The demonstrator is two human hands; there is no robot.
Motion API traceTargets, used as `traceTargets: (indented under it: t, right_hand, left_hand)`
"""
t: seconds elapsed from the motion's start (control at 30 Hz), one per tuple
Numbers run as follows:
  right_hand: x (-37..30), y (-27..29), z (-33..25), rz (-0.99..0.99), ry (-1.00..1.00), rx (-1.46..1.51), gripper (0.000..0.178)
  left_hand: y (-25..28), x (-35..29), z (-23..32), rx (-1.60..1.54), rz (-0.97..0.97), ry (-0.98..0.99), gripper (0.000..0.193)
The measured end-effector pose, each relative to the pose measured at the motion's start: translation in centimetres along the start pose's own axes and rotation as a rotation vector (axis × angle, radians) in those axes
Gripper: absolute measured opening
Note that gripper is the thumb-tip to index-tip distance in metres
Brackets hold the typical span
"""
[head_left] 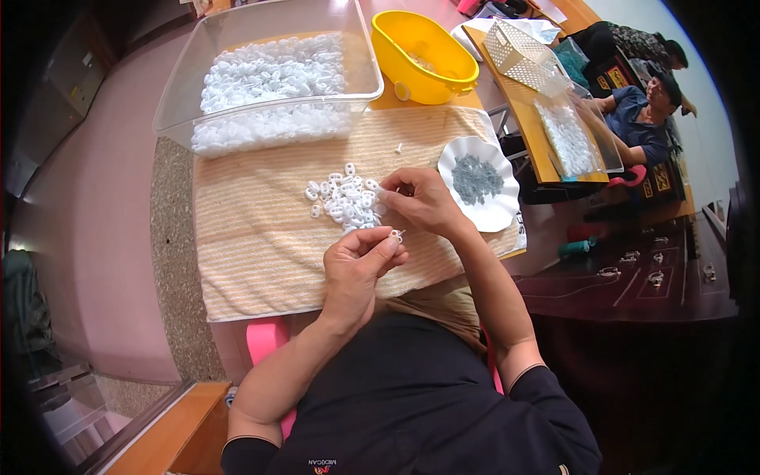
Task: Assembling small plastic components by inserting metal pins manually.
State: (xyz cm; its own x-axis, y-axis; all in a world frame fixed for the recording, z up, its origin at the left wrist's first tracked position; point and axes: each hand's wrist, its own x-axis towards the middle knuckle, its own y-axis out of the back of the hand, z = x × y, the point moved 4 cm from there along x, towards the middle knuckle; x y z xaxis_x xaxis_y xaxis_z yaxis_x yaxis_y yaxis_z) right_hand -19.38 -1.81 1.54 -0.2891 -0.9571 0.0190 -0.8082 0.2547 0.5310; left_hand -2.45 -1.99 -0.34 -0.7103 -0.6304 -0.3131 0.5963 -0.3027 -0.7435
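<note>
In front of me lies a loose pile of small white plastic pieces [346, 198], oval with holes through them, on a striped beige towel [253, 237]. My left hand [356, 265] is closed in a pinch at the pile's near side, with a small white plastic piece [397, 235] sticking out at its fingertips. At the pile's right edge is my right hand [427, 199], its fingers curled and thumb and forefinger closed at a white piece. A white scalloped plate [507, 207] beside the right hand carries a heap of small grey parts [476, 179].
A clear plastic bin [269, 101] full of white pieces stands at the far left. Next to it is a yellow tub [388, 47]. One white piece [398, 148] lies apart on the towel. To the right, a person [633, 119] sits at another table with a white basket [526, 55].
</note>
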Motion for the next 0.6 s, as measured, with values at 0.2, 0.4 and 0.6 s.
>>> traceTargets:
  t: [0.2, 0.4, 0.6]
  right_hand:
    - [-2.3, 0.5, 1.1, -0.036, -0.088, 0.248, 0.024]
    - [-4.3, 0.3, 1.0, -0.103, -0.113, 0.498, 0.027]
    - [-5.2, 0.3, 1.3, -0.108, -0.121, 0.567, 0.029]
  left_hand:
    - [0.1, 0.1, 0.0, -0.004, 0.004, -0.004, 0.014]
    - [0.3, 0.3, 0.0, -0.004, -0.001, -0.029, 0.015]
    - [0.5, 0.4, -0.3, -0.019, 0.011, -0.005, 0.015]
